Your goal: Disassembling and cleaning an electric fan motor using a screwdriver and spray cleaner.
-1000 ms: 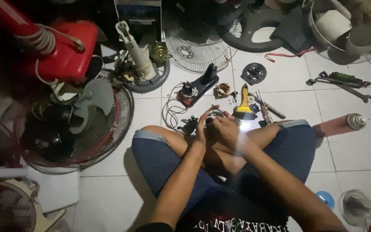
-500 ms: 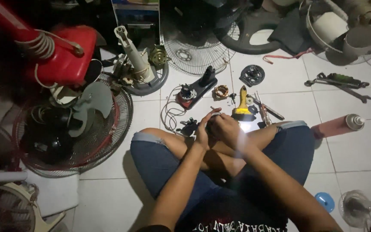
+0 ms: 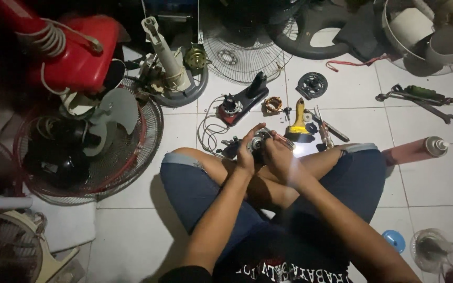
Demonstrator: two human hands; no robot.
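fan motor (image 3: 258,143) — between both hands | left hand (image 3: 247,152) | right hand (image 3: 280,157)

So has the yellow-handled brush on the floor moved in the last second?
No. The yellow-handled brush lies in the same spot on the tiles, between the copper coil and the person's crossed legs; only the head camera shifted slightly.

left hand (image 3: 247,152): its fingers have curled closer round the small motor part (image 3: 259,142); a second ago they stood more open beside it.
right hand (image 3: 280,157): it has slid a little toward the person, and its fingers now lie over the part's right side.
motor part: it sits a shade lower and nearer the crossed legs than before, more covered by both hands.
view: the head camera has tipped slightly, so the floor tiles (image 3: 436,178) appear shifted.
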